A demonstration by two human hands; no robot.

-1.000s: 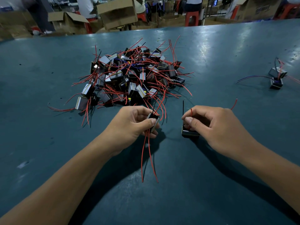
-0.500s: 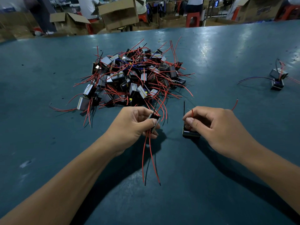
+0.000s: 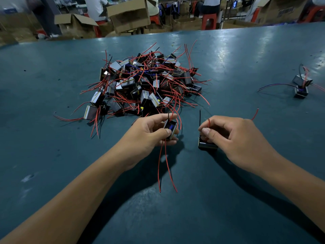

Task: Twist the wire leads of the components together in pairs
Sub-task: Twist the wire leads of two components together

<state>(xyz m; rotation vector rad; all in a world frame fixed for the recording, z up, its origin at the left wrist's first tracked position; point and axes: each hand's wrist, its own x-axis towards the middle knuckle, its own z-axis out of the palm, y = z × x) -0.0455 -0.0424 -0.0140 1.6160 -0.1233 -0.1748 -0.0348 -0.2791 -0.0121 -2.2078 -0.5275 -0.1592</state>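
Little has moved since the earlier frame: the left hand (image 3: 149,136) has tilted its small black box-shaped component (image 3: 170,129) slightly, thumb and fingers still pinching it, two red leads (image 3: 164,166) dangling toward the near edge of the teal table (image 3: 52,155). The right hand (image 3: 233,138) pinches a red wire (image 3: 208,122) above a second black component (image 3: 207,146) resting on the table, before the central pile of components (image 3: 144,85).

Person, head view: two bare forearms and two bare hands, measured against the teal table (image 3: 228,67).

- Left hand (image 3: 147,136): no glove, ring or watch visible; forearm uncovered from the wrist to the table's near-left corner (no sleeve edge enters view).
- Right hand (image 3: 235,138): likewise ungloved, no jewellery visible; short, unpainted thumbnail; forearm uncovered to the table's near-right edge.

No markings, bands or cuffs seen on either wrist.
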